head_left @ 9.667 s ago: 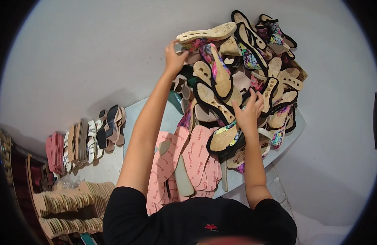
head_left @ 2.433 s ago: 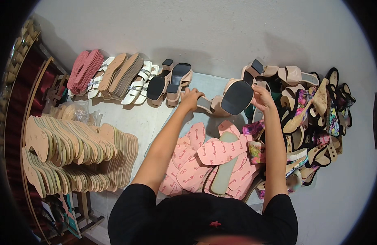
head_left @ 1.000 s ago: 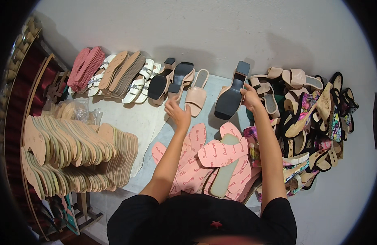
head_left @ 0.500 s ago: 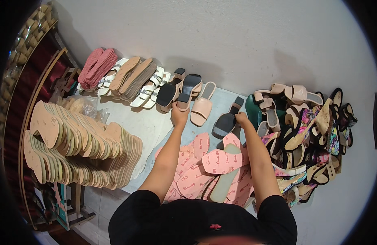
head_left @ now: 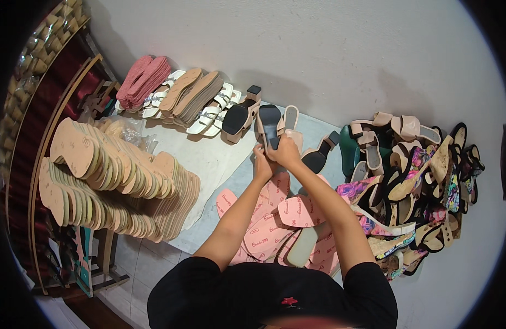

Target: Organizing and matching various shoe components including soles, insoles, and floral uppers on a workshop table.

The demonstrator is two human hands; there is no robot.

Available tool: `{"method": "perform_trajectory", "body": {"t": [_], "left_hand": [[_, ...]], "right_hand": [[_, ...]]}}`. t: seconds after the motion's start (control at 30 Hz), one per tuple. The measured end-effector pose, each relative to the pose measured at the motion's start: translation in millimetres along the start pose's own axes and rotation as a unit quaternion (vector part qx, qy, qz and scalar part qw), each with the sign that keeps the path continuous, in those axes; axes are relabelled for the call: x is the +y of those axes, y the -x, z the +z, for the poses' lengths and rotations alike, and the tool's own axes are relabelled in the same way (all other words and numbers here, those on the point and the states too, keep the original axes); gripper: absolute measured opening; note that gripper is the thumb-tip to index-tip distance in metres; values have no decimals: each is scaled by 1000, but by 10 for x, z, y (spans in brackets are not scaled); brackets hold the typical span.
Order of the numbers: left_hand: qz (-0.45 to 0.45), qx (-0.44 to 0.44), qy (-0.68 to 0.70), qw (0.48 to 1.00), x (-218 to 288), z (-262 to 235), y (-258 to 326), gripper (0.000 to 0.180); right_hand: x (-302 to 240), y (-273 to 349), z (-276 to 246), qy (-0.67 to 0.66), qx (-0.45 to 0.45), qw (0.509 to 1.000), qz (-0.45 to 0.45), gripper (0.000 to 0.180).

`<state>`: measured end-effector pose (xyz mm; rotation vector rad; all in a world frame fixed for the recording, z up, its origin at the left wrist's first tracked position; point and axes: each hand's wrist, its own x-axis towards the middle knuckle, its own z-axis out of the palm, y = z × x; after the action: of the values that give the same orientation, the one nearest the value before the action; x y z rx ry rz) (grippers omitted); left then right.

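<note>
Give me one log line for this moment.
Left hand: at sandal; right hand: at same sandal; sandal: black sole up; pink insoles: nearer body

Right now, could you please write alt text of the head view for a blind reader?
A bare left hand and right hand meet at the heel end of an upturned, black-soled sandal. Pink insoles lie in the foreground; rows of tan sole-shaped boards stand left, a pile of floral and beige sandals right.

Red lettering (head_left: pixel 259 242) on pink insoles (head_left: pixel 266 230), faint marks (head_left: pixel 87 141) on stacked beige soles (head_left: pixel 74 153)
</note>
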<state>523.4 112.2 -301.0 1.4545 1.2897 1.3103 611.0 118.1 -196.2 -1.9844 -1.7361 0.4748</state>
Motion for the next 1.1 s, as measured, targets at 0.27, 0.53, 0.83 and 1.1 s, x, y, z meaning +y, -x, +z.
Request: {"method": "perform_trajectory", "body": {"t": [0.27,0.53,0.83,1.1], "left_hand": [[-195,-74,9,978,313,-293,-59,72],[-68,-9,67,995,726,-291,499,67],[-80,148,22,986,794,188,473,59],[98,52,141,984,850,359,206,101]], "right_hand": [[384,-75,-996,-188,75,971,126,60],[744,509,-1758,-261,256,931,10,40],[755,760,-1812,-298,279,913,-20,34],[726,943,-1889,-351,252,902,-5,32]]}}
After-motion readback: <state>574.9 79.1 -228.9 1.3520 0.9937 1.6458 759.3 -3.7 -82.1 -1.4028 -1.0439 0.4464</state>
